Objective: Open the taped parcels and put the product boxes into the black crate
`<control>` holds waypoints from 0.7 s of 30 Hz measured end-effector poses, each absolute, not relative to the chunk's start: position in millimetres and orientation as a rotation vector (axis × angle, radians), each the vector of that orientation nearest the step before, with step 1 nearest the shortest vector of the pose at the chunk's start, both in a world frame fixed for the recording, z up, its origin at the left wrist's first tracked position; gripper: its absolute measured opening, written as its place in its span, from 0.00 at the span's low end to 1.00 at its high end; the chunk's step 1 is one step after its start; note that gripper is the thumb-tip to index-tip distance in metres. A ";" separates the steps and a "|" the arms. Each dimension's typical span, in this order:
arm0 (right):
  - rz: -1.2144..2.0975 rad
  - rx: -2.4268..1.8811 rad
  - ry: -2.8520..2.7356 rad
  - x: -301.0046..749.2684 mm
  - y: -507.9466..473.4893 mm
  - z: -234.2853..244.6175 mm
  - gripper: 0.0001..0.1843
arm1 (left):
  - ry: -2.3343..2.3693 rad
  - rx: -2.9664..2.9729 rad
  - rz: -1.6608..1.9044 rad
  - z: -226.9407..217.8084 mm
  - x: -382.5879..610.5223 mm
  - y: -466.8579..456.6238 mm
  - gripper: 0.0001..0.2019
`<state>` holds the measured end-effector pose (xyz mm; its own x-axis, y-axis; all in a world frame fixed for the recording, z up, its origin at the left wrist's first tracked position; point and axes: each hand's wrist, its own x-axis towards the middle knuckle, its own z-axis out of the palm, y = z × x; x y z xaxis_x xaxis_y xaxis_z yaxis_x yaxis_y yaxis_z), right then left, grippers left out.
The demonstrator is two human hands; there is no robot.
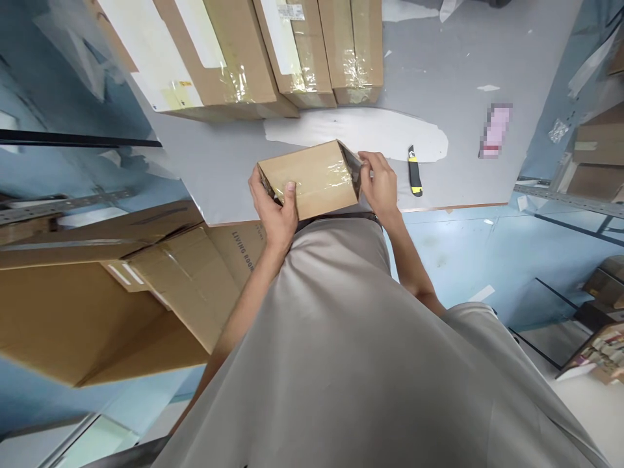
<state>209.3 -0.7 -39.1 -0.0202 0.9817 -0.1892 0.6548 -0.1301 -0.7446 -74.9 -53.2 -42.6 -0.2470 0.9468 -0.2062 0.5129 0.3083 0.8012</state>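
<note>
A small brown cardboard box (pixel 312 175) lies at the table's front edge, close to my body, with clear tape near its right end. My left hand (pixel 277 205) is closed round the box's left end, its thumb on the upper face. At the other end, my right hand (pixel 379 182) has its bent fingers on the edge of the dark opening or flap; the fingertips are partly hidden. A black and yellow utility knife (pixel 414 172) rests on the table just right of my right hand. The inside of the box is mostly out of sight.
Several taped cartons (pixel 355 58) line the back left of the grey table (pixel 453 71). A white sheet (pixel 361 127) lies behind the small box. Farther right is a blurred pink item (pixel 496 130). A large open carton (pixel 63 318) stands below the table on the left.
</note>
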 end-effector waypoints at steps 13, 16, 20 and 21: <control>1.298 -1.736 -1.512 165.5 -15.7 -20.1 0.41 | 1.936 1.283 0.938 -9.3 -75.7 -42.3 0.45; 1.399 -1.663 -1.411 154.1 -8.8 -41.2 0.44 | 1.975 1.401 0.947 16.9 -81.0 -32.5 0.42; 1.479 -1.647 -1.303 152.3 1.9 -91.1 0.51 | 1.869 1.472 0.838 27.7 -67.7 -19.7 0.40; 1.479 -1.684 -1.282 156.7 3.8 -102.4 0.53 | 1.842 1.461 0.794 24.6 -61.1 -18.4 0.40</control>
